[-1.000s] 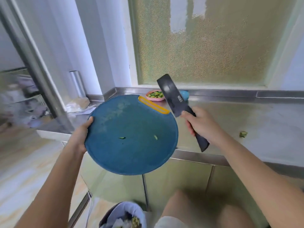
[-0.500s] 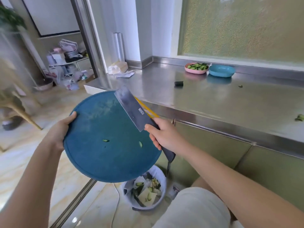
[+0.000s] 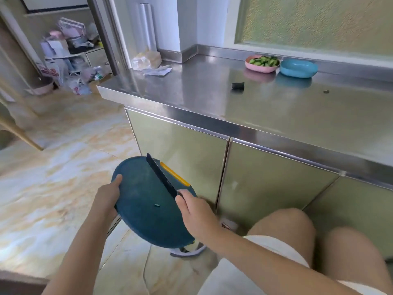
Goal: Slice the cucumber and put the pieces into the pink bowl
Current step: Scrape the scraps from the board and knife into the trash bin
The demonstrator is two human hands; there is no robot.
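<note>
Low before the green cabinet doors (image 3: 182,150), we see the left hand (image 3: 107,199) gripping the rim of a round dark-blue plastic cutting board (image 3: 148,222) w/ a yellow strip, thumb on top. The right hand (image 3: 195,211) is curled round the handle of a black cleaver (image 3: 161,177); the blade stands nearly on edge over the board. One small green bit (image 3: 157,205) sits on it. Up on the stainless steel counter (image 3: 287,120), at the back, the round pink bowl (image 3: 257,69) holds the cucumber slices (image 3: 263,60), just beside a blue bowl (image 3: 297,73). A short dark stub (image 3: 237,85) lies apart, nearer the front.
</note>
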